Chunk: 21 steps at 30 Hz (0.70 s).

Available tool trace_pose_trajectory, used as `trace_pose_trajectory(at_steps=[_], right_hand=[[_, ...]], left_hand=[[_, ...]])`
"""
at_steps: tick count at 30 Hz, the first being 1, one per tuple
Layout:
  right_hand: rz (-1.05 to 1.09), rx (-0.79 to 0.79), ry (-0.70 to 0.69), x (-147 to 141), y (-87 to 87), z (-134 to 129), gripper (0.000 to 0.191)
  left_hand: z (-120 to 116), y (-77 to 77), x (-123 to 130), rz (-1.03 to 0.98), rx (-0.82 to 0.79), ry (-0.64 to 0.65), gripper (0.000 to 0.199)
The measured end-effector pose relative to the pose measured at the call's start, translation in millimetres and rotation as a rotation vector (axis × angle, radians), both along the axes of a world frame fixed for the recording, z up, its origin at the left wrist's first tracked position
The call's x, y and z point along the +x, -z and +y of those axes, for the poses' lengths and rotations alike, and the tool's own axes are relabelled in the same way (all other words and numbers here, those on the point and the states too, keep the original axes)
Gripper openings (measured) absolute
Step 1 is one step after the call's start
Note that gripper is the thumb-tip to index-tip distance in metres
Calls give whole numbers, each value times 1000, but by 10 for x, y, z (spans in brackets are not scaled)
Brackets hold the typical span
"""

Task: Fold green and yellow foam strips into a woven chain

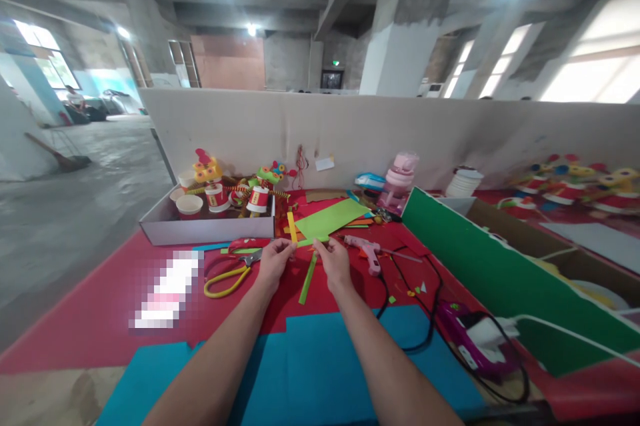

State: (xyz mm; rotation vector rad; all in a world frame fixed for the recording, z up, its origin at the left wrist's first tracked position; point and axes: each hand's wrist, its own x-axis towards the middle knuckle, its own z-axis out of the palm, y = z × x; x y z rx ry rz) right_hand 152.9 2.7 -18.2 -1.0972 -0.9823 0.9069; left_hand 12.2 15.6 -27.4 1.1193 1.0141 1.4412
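Probable scissors point(243, 273) left of strip point(305, 243)

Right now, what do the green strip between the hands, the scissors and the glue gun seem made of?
Green strip: probably matt paper or thin card, flat and straight-edged. Scissors: grey blades, probably metal; smooth yellow handles, perhaps plastic. Glue gun: likely hard plastic, smooth and evenly pink.
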Motion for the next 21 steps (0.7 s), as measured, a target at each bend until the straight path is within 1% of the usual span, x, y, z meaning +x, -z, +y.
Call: trace_pose_trajectory(at_steps=[5, 14, 18, 21], right_hand=[[15, 5, 16, 59, 17, 41, 36], [89, -6, 77, 137, -56, 68, 34], [145, -8, 118, 208, -12, 129, 32], [190, -23, 150, 215, 31, 160, 33]], left_hand=[[3, -4, -8, -4, -7, 3, 32], [-20, -48, -15, -23, -14, 2, 31], [-23, -60, -29, -54, -9, 0, 30], [-18, -52, -33, -109, -13, 28, 29]])
